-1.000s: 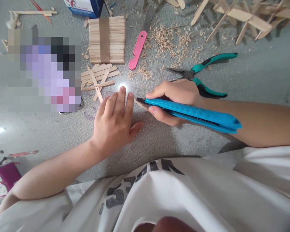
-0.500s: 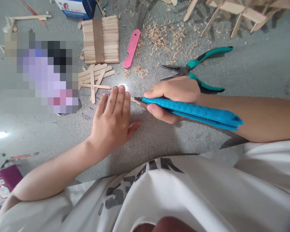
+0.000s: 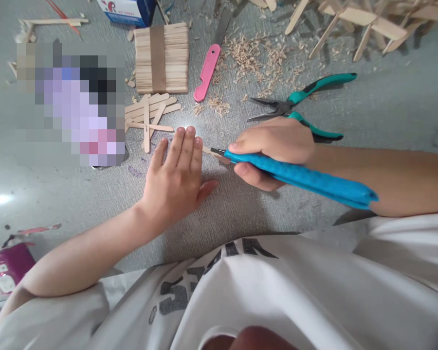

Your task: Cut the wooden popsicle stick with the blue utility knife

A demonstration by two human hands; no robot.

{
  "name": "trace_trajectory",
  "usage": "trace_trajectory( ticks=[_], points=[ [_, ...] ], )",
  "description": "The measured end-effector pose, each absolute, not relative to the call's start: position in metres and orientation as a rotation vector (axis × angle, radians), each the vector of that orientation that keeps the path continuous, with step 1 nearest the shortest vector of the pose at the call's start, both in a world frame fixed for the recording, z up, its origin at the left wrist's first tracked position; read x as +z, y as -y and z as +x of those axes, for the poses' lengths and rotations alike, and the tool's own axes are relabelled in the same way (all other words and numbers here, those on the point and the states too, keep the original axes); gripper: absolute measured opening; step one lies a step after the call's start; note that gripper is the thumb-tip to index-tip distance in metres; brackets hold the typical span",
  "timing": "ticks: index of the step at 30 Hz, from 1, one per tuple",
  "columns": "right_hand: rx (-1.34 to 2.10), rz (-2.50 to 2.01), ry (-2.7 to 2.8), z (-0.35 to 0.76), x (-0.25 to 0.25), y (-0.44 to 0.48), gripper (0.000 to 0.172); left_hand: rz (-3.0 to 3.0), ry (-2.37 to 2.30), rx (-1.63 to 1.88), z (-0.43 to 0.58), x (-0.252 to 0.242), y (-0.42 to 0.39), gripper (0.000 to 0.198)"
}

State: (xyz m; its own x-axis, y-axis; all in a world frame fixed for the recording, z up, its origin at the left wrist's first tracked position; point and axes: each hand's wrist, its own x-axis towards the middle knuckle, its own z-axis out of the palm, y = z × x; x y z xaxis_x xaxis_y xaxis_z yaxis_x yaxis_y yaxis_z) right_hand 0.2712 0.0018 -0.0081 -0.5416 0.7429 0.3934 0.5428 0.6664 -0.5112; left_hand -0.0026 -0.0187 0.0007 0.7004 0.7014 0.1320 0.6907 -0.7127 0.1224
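Blue cutter (image 3: 302,177) gripped in right hand (image 3: 273,146); left hand (image 3: 175,170) lay flat, fingers (image 3: 185,150) straight, seemingly pinning stick (image 3: 207,149); blade (image 3: 218,151) slip risked cut fingertips (image 3: 198,141).

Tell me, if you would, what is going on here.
A person grips a blue knife in the right hand, its tip at a small wooden stick. The left hand lies flat, palm down, beside the tip; whether the stick runs under it is hidden. Beyond the hands lie pliers with spread handles, a pink knife, wood shavings and a banded bundle of sticks.
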Motion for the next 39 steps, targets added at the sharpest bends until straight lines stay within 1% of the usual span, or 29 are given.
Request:
trace_trajectory(
  ticks=[1,4,9,12,17,21,24,30,35,39],
  points=[
    [0.421,-0.998,2.280,0.270,-0.006,-0.003,0.026,2.843,-1.160,0.276,-0.003,0.000,0.019,0.082],
    [0.506,-1.066,2.313,0.267,0.000,-0.010,0.023,2.827,-1.150,0.296,-0.002,-0.002,0.020,0.082],
    [0.615,-0.965,2.375,0.272,0.001,-0.018,0.026,2.789,-1.153,0.306,-0.003,-0.004,0.021,0.084],
    [0.690,-1.042,2.389,0.274,-0.003,-0.016,0.025,2.794,-1.148,0.317,-0.003,-0.004,0.021,0.083],
    [0.733,-1.191,2.355,0.275,-0.001,-0.009,0.031,2.794,-1.145,0.326,-0.003,-0.003,0.021,0.083],
    [0.756,-1.174,2.365,0.274,0.002,-0.009,0.028,2.799,-1.135,0.340,-0.003,-0.003,0.021,0.083],
    [0.760,-1.185,2.363,0.274,0.003,-0.008,0.026,2.810,-1.137,0.347,-0.003,-0.003,0.022,0.083],
    [0.703,-1.227,2.275,0.267,0.005,-0.005,0.029,2.768,-1.153,0.337,-0.002,-0.003,0.022,0.083],
    [0.692,-1.172,2.327,0.263,0.006,-0.008,0.032,2.772,-1.134,0.318,-0.003,-0.002,0.022,0.083],
    [0.628,-1.114,2.335,0.264,0.001,-0.009,0.030,2.816,-1.145,0.327,-0.002,-0.002,0.022,0.082]
  ],
)
